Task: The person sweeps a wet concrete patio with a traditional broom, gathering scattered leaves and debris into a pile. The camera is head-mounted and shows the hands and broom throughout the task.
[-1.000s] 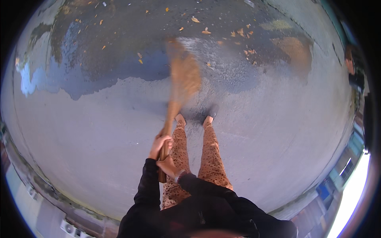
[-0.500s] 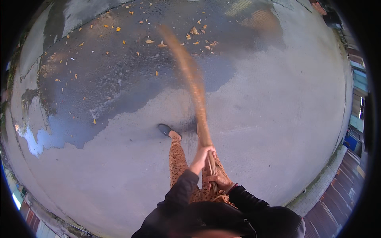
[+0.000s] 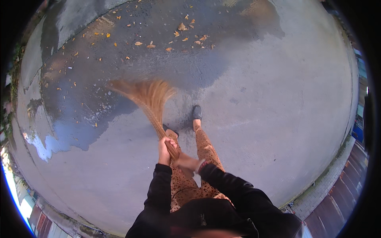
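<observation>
A straw broom (image 3: 152, 99) slants forward and left from my hands, its tan bristles fanned wide and a little blurred. The bristle ends lie over the edge of the dark wet patch (image 3: 91, 85). My left hand (image 3: 165, 148) is wrapped round the handle at the base of the bristles. Lower down, my right hand (image 3: 185, 162) is closed round the handle's end, slightly smeared by motion. Several yellow and brown leaves (image 3: 182, 27) lie scattered on the wet ground past the broom.
My right shoe (image 3: 197, 112) is set forward on the dry grey concrete (image 3: 270, 119); my left shoe (image 3: 170, 129) is partly hidden by the broom. Reddish-brown metal sheets (image 3: 337, 194) stand beyond a paved strip at the right. Green plants (image 3: 16, 75) line the far left.
The broom has swung left, and its bristles show fanned out. Both hands moved left with it. My right foot shows ahead of the left, where the broom hid it before.
</observation>
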Tool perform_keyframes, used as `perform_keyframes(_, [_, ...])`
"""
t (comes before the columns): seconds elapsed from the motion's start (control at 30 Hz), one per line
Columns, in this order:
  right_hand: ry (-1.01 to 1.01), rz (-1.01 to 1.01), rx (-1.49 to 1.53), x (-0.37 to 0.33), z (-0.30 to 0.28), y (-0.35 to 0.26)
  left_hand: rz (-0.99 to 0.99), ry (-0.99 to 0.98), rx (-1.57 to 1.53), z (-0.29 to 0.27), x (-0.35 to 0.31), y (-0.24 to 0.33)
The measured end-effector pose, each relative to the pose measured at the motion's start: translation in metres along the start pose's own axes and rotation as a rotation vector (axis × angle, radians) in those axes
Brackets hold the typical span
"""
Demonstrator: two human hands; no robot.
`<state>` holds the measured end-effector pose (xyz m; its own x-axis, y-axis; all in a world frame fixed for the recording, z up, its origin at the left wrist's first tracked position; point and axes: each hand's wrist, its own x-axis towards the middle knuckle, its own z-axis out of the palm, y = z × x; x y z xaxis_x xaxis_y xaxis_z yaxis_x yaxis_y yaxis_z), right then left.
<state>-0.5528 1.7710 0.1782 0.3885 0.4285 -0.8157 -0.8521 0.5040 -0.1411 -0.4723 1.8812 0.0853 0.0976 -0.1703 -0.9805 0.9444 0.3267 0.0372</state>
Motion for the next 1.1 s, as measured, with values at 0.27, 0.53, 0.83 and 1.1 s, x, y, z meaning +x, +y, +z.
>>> perform_keyframes(0.27, [0.359,-0.286,0.206,-0.122,-0.096,0.025,0.165,-0.242,0.610,0.174,-0.022,-0.128])
perform_keyframes(0.53, [0.689,-0.263,0.638,-0.137,-0.208,0.033,-0.230,-0.650,0.692,0.246,0.067,-0.258])
perform_keyframes(0.83, [0.022,-0.003,-0.194,0.011,-0.124,-0.065,0.314,0.073,0.230,0.128,0.061,-0.023])
perform_keyframes(1.1, [-0.096,-0.278,0.126,-0.075,-0.152,-0.033,0.564,0.130,0.431,0.190,0.010,-0.079])
